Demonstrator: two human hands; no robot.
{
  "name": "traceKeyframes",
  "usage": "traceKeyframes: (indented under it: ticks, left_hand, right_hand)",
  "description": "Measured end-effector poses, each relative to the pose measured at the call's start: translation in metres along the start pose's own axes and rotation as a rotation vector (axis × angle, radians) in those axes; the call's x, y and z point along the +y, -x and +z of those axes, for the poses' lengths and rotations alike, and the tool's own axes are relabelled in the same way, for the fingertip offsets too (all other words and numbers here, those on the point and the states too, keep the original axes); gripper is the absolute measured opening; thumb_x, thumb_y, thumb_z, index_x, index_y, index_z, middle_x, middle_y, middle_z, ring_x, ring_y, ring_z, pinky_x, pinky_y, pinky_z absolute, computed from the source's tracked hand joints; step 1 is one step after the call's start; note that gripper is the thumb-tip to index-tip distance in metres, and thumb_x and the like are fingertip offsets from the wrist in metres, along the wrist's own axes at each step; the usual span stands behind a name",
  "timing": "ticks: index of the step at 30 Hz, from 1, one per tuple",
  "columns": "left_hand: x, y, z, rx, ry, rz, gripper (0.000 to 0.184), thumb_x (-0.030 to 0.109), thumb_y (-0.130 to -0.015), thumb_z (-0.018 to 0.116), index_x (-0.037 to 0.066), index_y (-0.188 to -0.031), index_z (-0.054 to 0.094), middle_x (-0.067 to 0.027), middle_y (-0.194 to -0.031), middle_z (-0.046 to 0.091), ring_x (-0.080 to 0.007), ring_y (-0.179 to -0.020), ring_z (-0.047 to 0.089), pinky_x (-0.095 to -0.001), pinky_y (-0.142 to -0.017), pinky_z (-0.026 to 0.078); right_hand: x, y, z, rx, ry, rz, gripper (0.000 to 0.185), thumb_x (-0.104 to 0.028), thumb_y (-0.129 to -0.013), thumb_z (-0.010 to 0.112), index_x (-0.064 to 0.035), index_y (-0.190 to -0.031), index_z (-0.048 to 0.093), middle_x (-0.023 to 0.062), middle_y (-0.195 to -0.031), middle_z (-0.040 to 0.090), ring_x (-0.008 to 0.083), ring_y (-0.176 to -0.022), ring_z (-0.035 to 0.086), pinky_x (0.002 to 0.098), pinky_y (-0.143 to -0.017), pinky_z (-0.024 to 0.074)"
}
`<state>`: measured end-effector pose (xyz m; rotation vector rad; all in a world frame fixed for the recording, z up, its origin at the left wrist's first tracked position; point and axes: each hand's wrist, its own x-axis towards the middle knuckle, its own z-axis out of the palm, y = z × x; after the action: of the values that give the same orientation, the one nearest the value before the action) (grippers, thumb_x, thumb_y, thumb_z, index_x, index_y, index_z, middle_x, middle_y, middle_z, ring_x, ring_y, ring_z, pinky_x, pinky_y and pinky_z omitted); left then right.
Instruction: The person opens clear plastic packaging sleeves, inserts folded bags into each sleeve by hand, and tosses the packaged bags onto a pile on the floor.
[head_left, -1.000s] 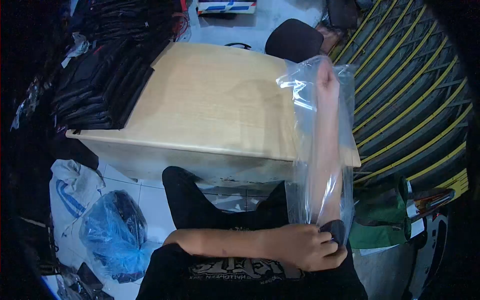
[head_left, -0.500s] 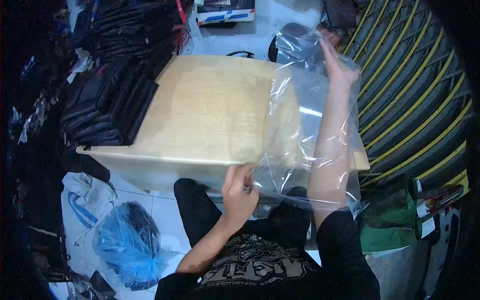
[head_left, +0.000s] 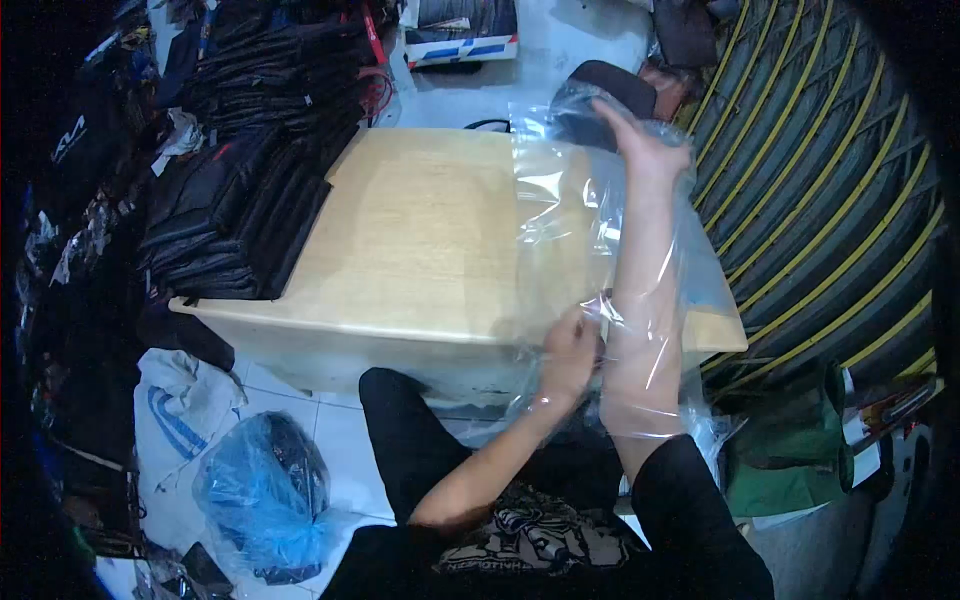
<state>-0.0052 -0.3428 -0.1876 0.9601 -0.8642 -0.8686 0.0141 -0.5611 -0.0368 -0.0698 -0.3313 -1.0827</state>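
A large clear plastic bag (head_left: 545,190) surrounds my right forearm and hangs over the right part of a pale wooden table (head_left: 420,230). Inside it, my right hand (head_left: 648,145) reaches toward the table's far edge, fingers stretched out and thumb apart, gripping nothing. My left hand (head_left: 570,350) is closed on the bag's film beside my right forearm, just above the table's front edge. The film partly hides the left fingertips with glare and folds.
Folded dark garments (head_left: 225,220) are stacked at the table's left. A blue plastic bag (head_left: 265,490) lies on the tiled floor. Tyres with yellow stripes (head_left: 820,190) line the right side, near a green bag (head_left: 785,450). A dark rounded seat (head_left: 615,85) stands beyond the table.
My left hand has moved right and up with the film, closer to my right forearm. My right hand has come slightly down and left, its fingers now spread inside the bag.
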Motion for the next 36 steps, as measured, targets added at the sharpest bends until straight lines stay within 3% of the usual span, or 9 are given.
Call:
traceKeyframes:
  ticks: [2, 6, 8, 10, 15, 22, 23, 28, 36]
  left_hand:
    - [0.046, -0.022, -0.004, -0.082, 0.256, -0.251, 0.05, 0.021, -0.095, 0.053, 0.005, -0.139, 0.036, 0.0028, -0.07, 0.046, -0.0071, -0.06, 0.045, -0.0228, -0.053, 0.037]
    - [0.025, -0.117, 0.02, 0.336, 0.432, 0.242, 0.042, 0.013, -0.095, 0.05, 0.003, -0.135, 0.041, -0.0021, -0.08, 0.053, -0.0091, -0.066, 0.051, -0.0224, -0.058, 0.042]
    - [0.051, -0.153, 0.027, 0.413, 0.918, 0.08, 0.043, 0.009, -0.094, 0.05, 0.001, -0.135, 0.038, -0.0072, -0.088, 0.053, -0.0136, -0.075, 0.054, -0.0244, -0.063, 0.045]
    - [0.058, -0.185, 0.024, 0.479, 0.879, 0.427, 0.05, 0.01, -0.093, 0.052, 0.003, -0.138, 0.032, -0.0116, -0.104, 0.053, -0.0197, -0.088, 0.057, -0.0289, -0.074, 0.047]
    - [0.075, -0.201, -0.04, 0.304, 1.122, 0.36, 0.051, 0.018, -0.092, 0.054, 0.008, -0.139, 0.035, -0.0122, -0.132, 0.045, -0.0222, -0.111, 0.054, -0.0345, -0.081, 0.05]
    - [0.053, -0.197, -0.057, 0.456, 0.728, 0.395, 0.048, 0.011, -0.092, 0.054, 0.003, -0.137, 0.04, -0.0112, -0.137, 0.044, -0.0212, -0.117, 0.051, -0.0295, -0.072, 0.055]
    - [0.042, -0.203, -0.061, 0.439, 0.568, 0.473, 0.049, 0.009, -0.091, 0.054, 0.002, -0.137, 0.039, -0.0108, -0.139, 0.043, -0.0214, -0.117, 0.05, -0.0287, -0.071, 0.055]
    - [-0.009, -0.222, -0.095, 0.413, 0.206, 0.435, 0.054, 0.005, -0.091, 0.055, 0.0, -0.14, 0.033, -0.0149, -0.143, 0.035, -0.023, -0.12, 0.047, -0.0335, -0.075, 0.056]
    - [-0.018, -0.236, -0.092, 0.557, 0.527, 0.174, 0.043, 0.013, -0.09, 0.06, 0.0, -0.128, 0.046, -0.0137, -0.123, 0.053, -0.0229, -0.106, 0.054, -0.0379, -0.08, 0.05]
  right_hand:
    - [-0.002, 0.012, -0.017, -0.005, 0.044, 0.031, 0.094, -0.066, -0.086, 0.028, 0.0009, -0.145, -0.002, 0.0151, -0.154, -0.003, 0.0335, -0.142, -0.004, 0.0684, -0.107, 0.0008]
    - [0.002, 0.02, -0.04, 0.047, 0.115, 0.058, 0.093, -0.066, -0.087, 0.028, 0.001, -0.145, -0.001, 0.0151, -0.154, -0.002, 0.0339, -0.142, -0.003, 0.0693, -0.106, 0.0012]
    - [0.014, 0.031, -0.024, 0.183, 0.139, 0.104, 0.088, -0.061, -0.089, 0.026, 0.0028, -0.145, 0.003, 0.0196, -0.152, 0.006, 0.0362, -0.141, 0.004, 0.0669, -0.108, 0.0045]
    - [0.001, 0.028, -0.034, 0.144, -0.111, 0.244, 0.077, -0.053, -0.094, 0.03, -0.0006, -0.145, 0.007, 0.0235, -0.149, 0.016, 0.0365, -0.14, 0.012, 0.0617, -0.111, 0.0128]
    - [-0.033, 0.018, -0.081, -0.027, 0.606, -0.257, 0.066, -0.042, -0.096, 0.046, -0.0195, -0.147, 0.01, 0.0179, -0.149, 0.017, 0.0378, -0.136, 0.024, 0.0525, -0.106, 0.0319]
    - [-0.03, 0.026, -0.116, -0.202, 1.374, -0.443, 0.078, -0.035, -0.092, 0.056, -0.0234, -0.148, 0.003, 0.0069, -0.152, 0.015, 0.0367, -0.133, 0.029, 0.0533, -0.097, 0.0426]
    - [-0.029, 0.026, -0.116, -0.087, 1.339, -0.393, 0.088, -0.022, -0.091, 0.06, -0.0187, -0.148, -0.007, 0.0145, -0.153, 0.01, 0.032, -0.129, 0.036, 0.0422, -0.09, 0.0496]
    - [-0.034, 0.021, -0.094, 0.213, 1.121, -0.043, 0.096, -0.014, -0.087, 0.063, -0.0084, -0.145, -0.013, 0.0217, -0.142, 0.024, 0.0349, -0.12, 0.043, 0.0529, -0.093, 0.0476]
    - [-0.025, 0.009, -0.093, 0.141, 1.295, -0.119, 0.099, -0.023, -0.084, 0.067, -0.0047, -0.146, -0.007, 0.0201, -0.13, 0.041, 0.0312, -0.114, 0.048, 0.0455, -0.091, 0.0486]
